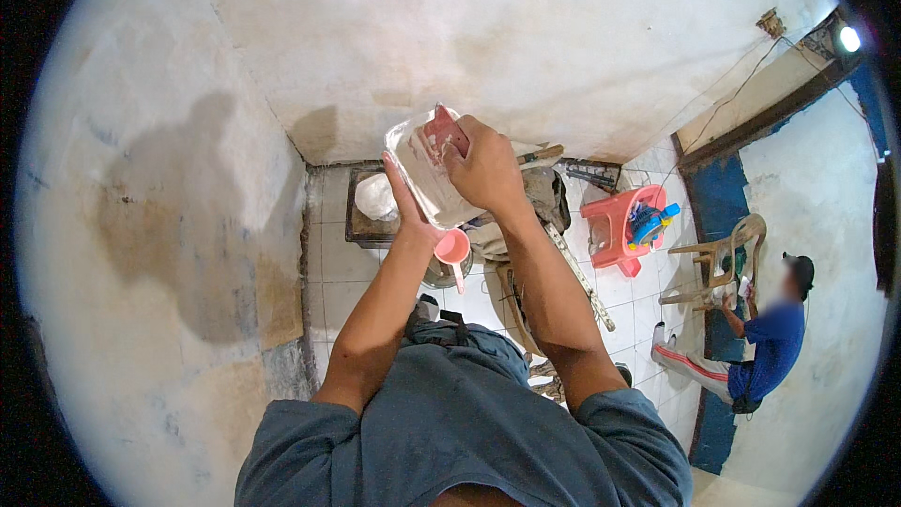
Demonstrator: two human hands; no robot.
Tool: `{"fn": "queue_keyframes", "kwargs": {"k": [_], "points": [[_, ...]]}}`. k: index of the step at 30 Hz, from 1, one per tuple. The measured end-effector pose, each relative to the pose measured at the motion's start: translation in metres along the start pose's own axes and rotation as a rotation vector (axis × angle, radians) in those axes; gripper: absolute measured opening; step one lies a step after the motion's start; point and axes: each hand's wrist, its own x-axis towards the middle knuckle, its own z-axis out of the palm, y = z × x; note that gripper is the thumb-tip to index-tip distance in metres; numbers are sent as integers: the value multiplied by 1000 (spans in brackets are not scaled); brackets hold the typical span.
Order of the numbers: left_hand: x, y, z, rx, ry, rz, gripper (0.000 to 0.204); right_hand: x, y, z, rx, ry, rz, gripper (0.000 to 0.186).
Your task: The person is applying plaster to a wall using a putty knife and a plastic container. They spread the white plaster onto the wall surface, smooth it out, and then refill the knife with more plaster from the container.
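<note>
In front of my chest, my left hand (410,210) supports a shallow whitish tray (424,178) from its near left side, with the thumb along the rim. Pale putty-like paste coats the tray's inside. My right hand (488,167) is closed around a reddish putty scraper (437,134), its blade smeared with white and lying over the far part of the tray. Below my left wrist, lower down, is a pink dipper (452,246) with its handle toward me; what it rests on is partly hidden by my arms.
A white bag (375,197) sits on a dark-framed box by the wall corner. Right of me stand a pink plastic stool (619,225) holding blue and yellow items and a long narrow strip (587,282). Farther right, a person in blue (774,343) is near a beige chair (727,258).
</note>
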Motion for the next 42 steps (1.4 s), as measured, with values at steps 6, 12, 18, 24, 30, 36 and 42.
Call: {"fn": "queue_keyframes", "kwargs": {"k": [6, 12, 18, 24, 30, 36, 42], "points": [[-2, 1, 1, -38, 97, -45, 88, 0, 16, -7, 27, -19, 26, 20], [-10, 6, 10, -45, 52, -61, 84, 4, 13, -28, -29, 74, 50, 18], [-10, 7, 5, 13, 147, -38, 86, 7, 4, -29, -178, 64, 38, 17], [-10, 7, 2, -29, 68, -42, 89, 3, -1, -15, -244, 35, 42, 16], [-11, 4, 4, 62, 246, -97, 85, -22, -5, 22, -364, 2, -63, 14], [-9, 8, 6, 34, 218, -14, 85, -19, -8, 14, -398, -5, -57, 15], [-4, 2, 0, -6, 84, 31, 84, -15, -1, 18, -457, -37, -25, 18]]}}
